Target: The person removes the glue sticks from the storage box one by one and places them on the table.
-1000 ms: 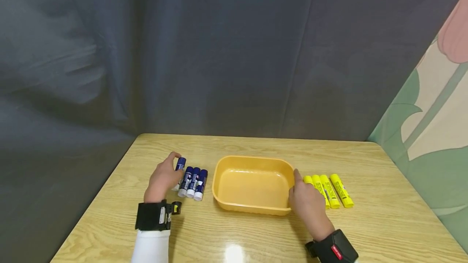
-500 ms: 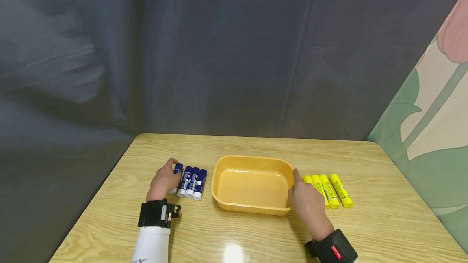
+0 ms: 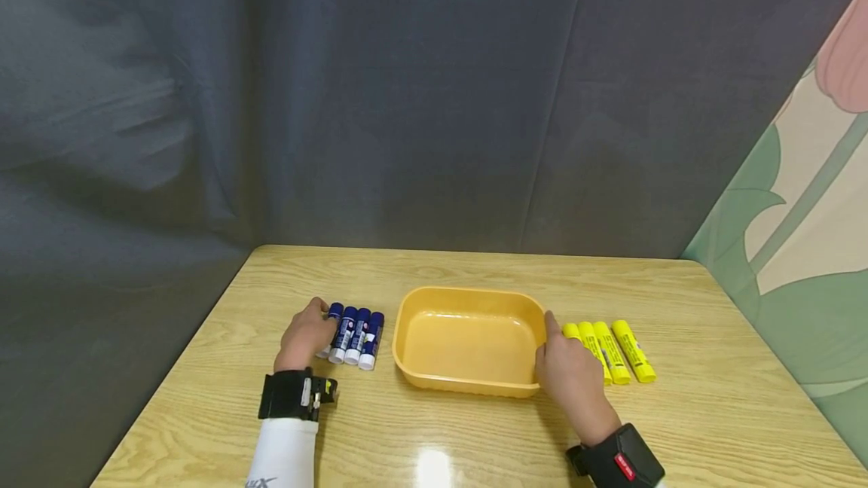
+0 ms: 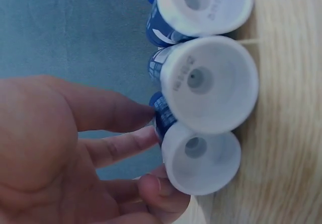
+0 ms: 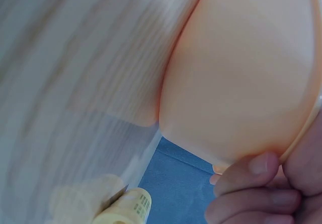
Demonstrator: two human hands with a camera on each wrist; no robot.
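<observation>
At the left of the table my left hand [image 3: 307,335] pinches the leftmost glue stick [image 4: 201,158], blue-capped with a white base, between thumb and fingers. That stick lies at the end of a row of similar blue-and-white glue sticks [image 3: 357,337], close against its neighbour. The left wrist view shows their hollow white bases. My right hand [image 3: 573,375] grips the right rim of an orange-yellow plastic tray [image 3: 468,385]. In the right wrist view its curled fingers [image 5: 251,194] press the outside of the tray wall. Inside the tray only its bare bottom shows.
Several yellow glue sticks [image 3: 632,352] lie right of the tray, partly hidden behind my right hand; the rightmost stands slightly apart. The wooden table [image 3: 380,435] ends at a dark curtain [image 3: 420,134] behind, and a floral cloth [image 3: 814,269] hangs at the right.
My left hand has drawn the leftmost glue stick nearer to me and then right, against the row. My right hand and the tray have stayed in place.
</observation>
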